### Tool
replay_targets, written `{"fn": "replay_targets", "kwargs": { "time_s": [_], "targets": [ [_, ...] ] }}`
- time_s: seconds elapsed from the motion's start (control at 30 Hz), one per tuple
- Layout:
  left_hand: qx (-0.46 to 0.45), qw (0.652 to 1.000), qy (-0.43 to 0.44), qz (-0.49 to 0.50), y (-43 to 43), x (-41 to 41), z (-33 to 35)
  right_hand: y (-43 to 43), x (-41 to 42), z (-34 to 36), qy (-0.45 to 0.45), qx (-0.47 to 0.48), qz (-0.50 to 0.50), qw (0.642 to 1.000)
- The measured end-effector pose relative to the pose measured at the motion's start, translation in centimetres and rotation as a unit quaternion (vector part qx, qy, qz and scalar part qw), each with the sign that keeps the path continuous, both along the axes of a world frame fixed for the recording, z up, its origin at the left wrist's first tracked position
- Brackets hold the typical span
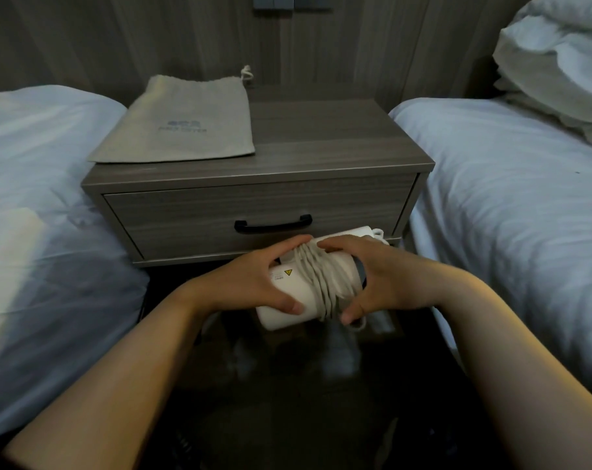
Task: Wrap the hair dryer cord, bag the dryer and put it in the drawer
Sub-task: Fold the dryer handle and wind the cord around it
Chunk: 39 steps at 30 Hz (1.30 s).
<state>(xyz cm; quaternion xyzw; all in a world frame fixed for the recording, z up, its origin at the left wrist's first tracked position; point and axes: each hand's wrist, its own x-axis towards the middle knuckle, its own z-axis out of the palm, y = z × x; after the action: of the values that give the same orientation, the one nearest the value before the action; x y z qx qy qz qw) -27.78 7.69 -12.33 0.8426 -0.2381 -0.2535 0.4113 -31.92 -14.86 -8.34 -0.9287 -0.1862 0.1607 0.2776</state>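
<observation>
Hair dryer: a white hair dryer [287,300] is held in the air just in front of the nightstand, below the level of the drawer handle, lying roughly sideways with 1 end toward the lower left and the other up toward the drawer front. A small yellow warning triangle shows on its body.
Cord: the pale grey cord [321,279] is wound in many turns around the middle of the dryer; 1 short loop hangs below the right thumb.
Left hand: the left hand [253,283] grips the dryer body from the left, thumb across the near side, fingers curled over the top.
Right hand: the right hand [379,279] grasps the wound cord and the dryer from the right, fingertips pressed on the top turns, thumb under the coil.
Bag: a beige drawstring bag [182,123] lies flat on the left part of the nightstand top, its drawstring end toward the wall, faint blue print on it.
Nightstand: a grey wood-grain nightstand [321,140] stands between 2 beds.
Drawer: the drawer [186,218] is closed, with a black handle [273,224] at its middle.
Beds: a white-sheeted bed [33,198] is on the left, another [508,198] on the right, with pillows [558,56] stacked at its head.
Wall: sockets [291,1] sit at the top edge.
</observation>
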Motion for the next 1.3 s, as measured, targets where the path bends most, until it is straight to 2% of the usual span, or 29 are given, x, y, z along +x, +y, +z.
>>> {"fn": "replay_targets", "kwargs": {
  "time_s": [0.1,0.3,0.53,0.7,0.83,0.93,1.07,1.3],
  "targets": [
    [0.006,1.0,0.004,-0.009,0.0,0.0,0.1,0.1,0.1,-0.4,-0.014,0.0,-0.003,1.0],
    [0.016,0.999,0.02,-0.043,0.0,0.0,0.1,-1.5,0.0,0.0,0.059,-0.035,0.078,0.995],
    [-0.002,0.999,0.036,-0.034,0.1,0.1,0.3,-0.6,0.3,-0.3,0.018,0.039,0.056,0.998],
    [-0.029,0.998,0.05,-0.019,-0.1,0.2,0.0,-0.1,0.7,-1.1,-0.068,0.033,-0.006,0.997],
    [-0.08,0.993,0.086,0.014,0.1,0.8,-0.2,0.8,0.5,-0.9,-0.126,0.142,-0.041,0.981],
    [-0.096,0.99,0.103,0.017,0.4,1.2,-0.1,0.8,0.4,-0.8,-0.105,0.167,-0.025,0.98],
    [-0.095,0.988,0.125,0.003,0.5,1.1,-0.1,-0.3,0.3,-0.4,-0.038,0.126,0.037,0.991],
    [-0.094,0.987,0.134,-0.002,0.1,0.9,-0.2,-0.1,0.1,-0.2,-0.045,0.075,0.038,0.995]
  ]
}}
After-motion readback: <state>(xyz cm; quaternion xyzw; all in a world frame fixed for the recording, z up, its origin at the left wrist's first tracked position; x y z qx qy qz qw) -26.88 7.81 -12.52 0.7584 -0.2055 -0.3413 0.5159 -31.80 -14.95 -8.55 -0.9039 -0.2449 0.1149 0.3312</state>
